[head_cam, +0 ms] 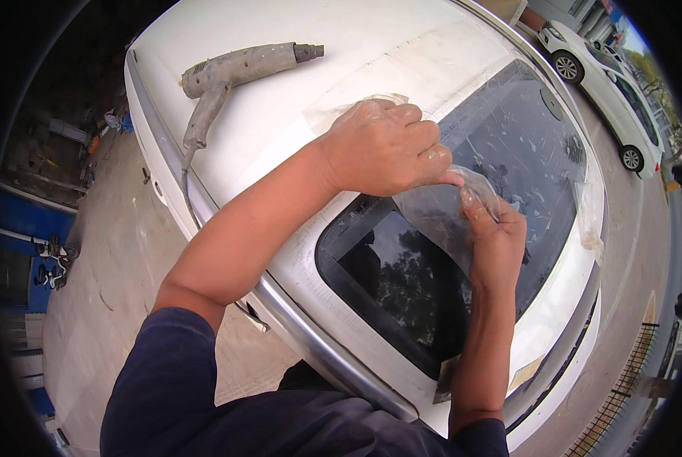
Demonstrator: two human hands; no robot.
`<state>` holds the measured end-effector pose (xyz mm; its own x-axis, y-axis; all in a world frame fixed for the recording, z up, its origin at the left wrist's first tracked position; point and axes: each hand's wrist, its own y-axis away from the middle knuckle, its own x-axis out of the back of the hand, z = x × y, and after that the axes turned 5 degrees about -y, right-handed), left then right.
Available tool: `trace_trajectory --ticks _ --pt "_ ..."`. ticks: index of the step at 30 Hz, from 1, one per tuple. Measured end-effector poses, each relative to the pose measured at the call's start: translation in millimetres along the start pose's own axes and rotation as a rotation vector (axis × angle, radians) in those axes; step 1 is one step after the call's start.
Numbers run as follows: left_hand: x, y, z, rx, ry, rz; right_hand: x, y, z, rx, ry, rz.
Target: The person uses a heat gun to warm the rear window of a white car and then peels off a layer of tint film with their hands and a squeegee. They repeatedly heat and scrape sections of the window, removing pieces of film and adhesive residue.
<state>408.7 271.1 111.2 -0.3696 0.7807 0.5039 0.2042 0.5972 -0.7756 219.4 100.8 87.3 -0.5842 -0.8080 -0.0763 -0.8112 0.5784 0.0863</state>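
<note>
On the white roof panel point(295, 171) of a vehicle lies a dark glass panel point(404, 280). Clear plastic film point(432, 220) is peeled up from part of the glass, and its raised edge is pinched between my two hands. My left hand point(386, 148), its fingers curled, grips the film near the middle of the view. Just right of it, my right hand point(492, 234) holds the film between thumb and fingers. Wrinkled film still covers the far part of the glass point(518, 148). A dusty heat gun point(244, 68) rests on the roof, its nozzle pointing right.
A silver roof rail point(329, 348) runs along the near side, and the heat gun's cord point(188, 194) hangs over it. Masking material point(589, 217) sticks to the roof at the right. A white car point(609, 91) stands beyond, and a metal grating point(621, 388) lies at lower right.
</note>
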Motion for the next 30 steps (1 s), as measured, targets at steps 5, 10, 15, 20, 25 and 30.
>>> trace_trajectory --ticks 5,10,15,20,25,30 --pt "16.7 -23.1 8.6 0.271 0.109 -0.159 8.8 -34.0 5.8 -0.068 0.050 -0.028" --pt "116.8 7.0 73.4 0.338 0.432 -0.486 36.8 0.6 -3.4 0.159 0.810 -0.031" --pt "170.3 56.0 175.9 0.235 0.627 -0.633 85.4 69.5 -5.0 0.216 0.628 0.174" --pt "165.6 79.9 203.7 0.211 0.451 -0.615 139.7 183.8 5.7 0.488 0.565 0.519" --pt "158.4 88.8 218.2 0.109 0.476 -0.593 158.5 317.6 68.3 0.467 0.834 0.797" --pt "156.0 89.6 234.4 0.130 0.372 -0.480 150.8 431.5 150.8 0.179 0.803 1.039"
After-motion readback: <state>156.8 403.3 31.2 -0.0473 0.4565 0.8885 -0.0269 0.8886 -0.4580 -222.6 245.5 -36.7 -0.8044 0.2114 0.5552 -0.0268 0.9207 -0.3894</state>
